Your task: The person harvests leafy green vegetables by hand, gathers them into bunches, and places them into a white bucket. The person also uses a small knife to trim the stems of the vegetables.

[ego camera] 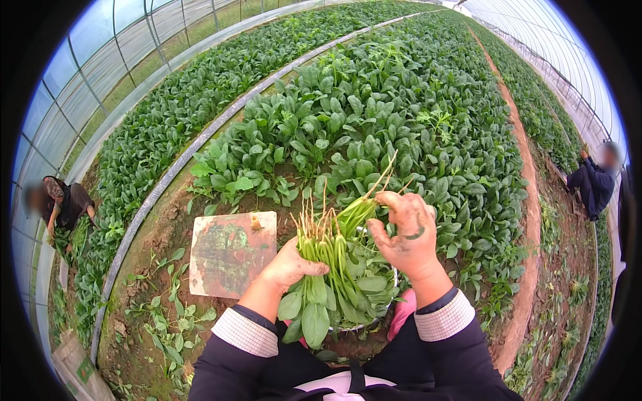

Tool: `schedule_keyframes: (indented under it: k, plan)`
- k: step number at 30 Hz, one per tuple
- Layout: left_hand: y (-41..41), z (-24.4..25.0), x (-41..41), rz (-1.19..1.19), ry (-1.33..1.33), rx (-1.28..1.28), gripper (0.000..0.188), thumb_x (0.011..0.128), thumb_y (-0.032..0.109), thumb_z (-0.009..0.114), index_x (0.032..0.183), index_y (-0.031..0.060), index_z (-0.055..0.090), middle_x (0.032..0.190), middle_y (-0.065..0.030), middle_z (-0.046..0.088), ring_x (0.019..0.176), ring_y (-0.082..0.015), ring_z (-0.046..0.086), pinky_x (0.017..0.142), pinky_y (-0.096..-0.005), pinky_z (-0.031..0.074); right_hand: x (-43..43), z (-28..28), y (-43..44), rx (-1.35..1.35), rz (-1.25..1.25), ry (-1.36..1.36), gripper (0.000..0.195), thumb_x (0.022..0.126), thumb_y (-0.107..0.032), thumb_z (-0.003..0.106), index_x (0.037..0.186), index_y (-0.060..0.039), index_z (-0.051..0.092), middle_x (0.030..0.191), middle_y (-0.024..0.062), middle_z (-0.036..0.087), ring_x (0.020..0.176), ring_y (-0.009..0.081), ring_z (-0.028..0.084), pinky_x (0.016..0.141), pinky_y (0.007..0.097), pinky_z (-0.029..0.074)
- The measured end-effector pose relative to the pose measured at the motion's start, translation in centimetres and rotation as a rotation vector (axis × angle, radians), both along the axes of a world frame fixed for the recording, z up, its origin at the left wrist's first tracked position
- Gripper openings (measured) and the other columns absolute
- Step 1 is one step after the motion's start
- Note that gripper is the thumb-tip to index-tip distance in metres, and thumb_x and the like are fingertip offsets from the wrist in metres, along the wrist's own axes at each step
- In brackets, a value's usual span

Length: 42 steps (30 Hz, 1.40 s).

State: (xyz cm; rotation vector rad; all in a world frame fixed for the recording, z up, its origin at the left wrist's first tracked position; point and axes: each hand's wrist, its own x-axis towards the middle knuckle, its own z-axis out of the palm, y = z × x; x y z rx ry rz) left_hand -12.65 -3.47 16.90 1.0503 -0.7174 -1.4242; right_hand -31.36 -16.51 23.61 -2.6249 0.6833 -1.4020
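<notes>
My left hand (297,266) is closed round a bunch of spinach (323,250), roots up and leaves hanging down. Just right of the bunch, my right hand (407,230) has thumb and forefinger at the root end of a few more spinach plants (356,213), their thin roots pointing up; how firmly it grips them is hard to tell. Beneath the hands lie more loose spinach leaves (378,285) in a container with a pale rim, mostly hidden. A worn, flat square board (233,253) rests on the soil left of my left hand, with a small tan object (256,221) on it.
Dense spinach beds (371,115) spread ahead inside a plastic greenhouse. A grey hose (195,143) curves along the left and a reddish strip (526,200) along the right. Pulled greens (175,326) litter the soil. One person (65,208) crouches far left, another (594,180) sits far right. A sack (80,368) stands lower left.
</notes>
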Motion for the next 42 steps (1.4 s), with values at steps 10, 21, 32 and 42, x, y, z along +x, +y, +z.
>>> schedule_keyframes:
  k: [10,21,32,42]
  plan:
    - [0.3,0.1,0.4,0.003,0.021,0.03,0.058,0.065,-0.011,0.069,0.118,0.0018,0.05,0.104,-0.006,0.061,0.091,-0.0161,0.06,0.079,-0.0295,0.051,-0.7,-0.8,-2.7,0.7,0.008,-0.522,0.01,0.084,-0.005,0.06,0.084,-0.0034,0.05,0.076,0.0001,0.05,0.065,0.008,0.043,0.061,0.0202,0.038]
    - [0.1,0.8,0.0,0.06,0.057,-0.042,0.06,0.062,-0.007,0.074,0.117,0.0015,0.051,0.105,-0.005,0.061,0.094,-0.0152,0.06,0.081,-0.0281,0.049,1.6,-3.0,1.2,0.854,0.299,0.243,0.024,0.083,-0.018,0.061,0.101,-0.0026,0.059,0.087,0.0136,0.063,0.08,0.0276,0.06,0.071,0.0334,0.049]
    - [0.7,0.4,1.4,0.103,-0.033,0.072,0.061,0.064,-0.013,0.069,0.119,0.0017,0.049,0.106,-0.0062,0.061,0.091,-0.0163,0.06,0.08,-0.0289,0.05,-0.5,-1.3,-2.3,0.157,-0.169,0.142,0.006,0.081,-0.011,0.058,0.084,-0.0063,0.055,0.077,0.0123,0.061,0.072,0.0334,0.06,0.063,0.0425,0.05]
    - [0.8,0.5,0.9,-0.055,-0.041,0.018,0.065,0.062,-0.007,0.073,0.121,0.0031,0.048,0.106,-0.0041,0.06,0.095,-0.0158,0.058,0.081,-0.03,0.049,-5.1,-3.2,-7.0,0.916,-0.128,0.864,0.093,0.065,-0.031,0.077,0.141,-0.016,0.027,0.142,0.0151,0.031,0.13,0.0322,0.032,0.106,0.0405,0.029]
